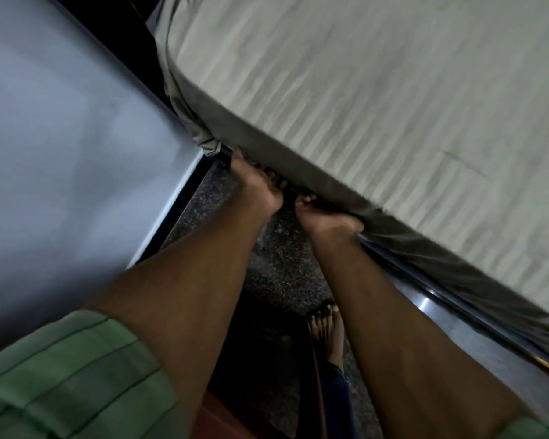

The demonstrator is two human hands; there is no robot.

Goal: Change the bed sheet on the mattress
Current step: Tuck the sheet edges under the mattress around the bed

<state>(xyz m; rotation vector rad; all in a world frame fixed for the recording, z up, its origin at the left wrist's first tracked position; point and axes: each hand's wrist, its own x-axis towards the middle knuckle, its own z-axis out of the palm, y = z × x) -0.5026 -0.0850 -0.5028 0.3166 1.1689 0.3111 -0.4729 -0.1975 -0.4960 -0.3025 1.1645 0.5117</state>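
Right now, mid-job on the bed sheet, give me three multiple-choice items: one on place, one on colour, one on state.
1. Where are both hands working?
A. On top of the mattress
B. At the lower edge of the mattress side, near its corner
C. On the wall

2. What colour is the sleeve?
A. Green
B. Red
C. White

3. How does the sheet lie on top of the mattress?
A. Bunched in a heap
B. Spread across it, with fine wrinkles
C. Absent

Answers:
1. B, the left hand and right hand sit at the bottom of the mattress side, by the corner.
2. A, the sleeve is green.
3. B, the sheet covers the top, lightly creased.
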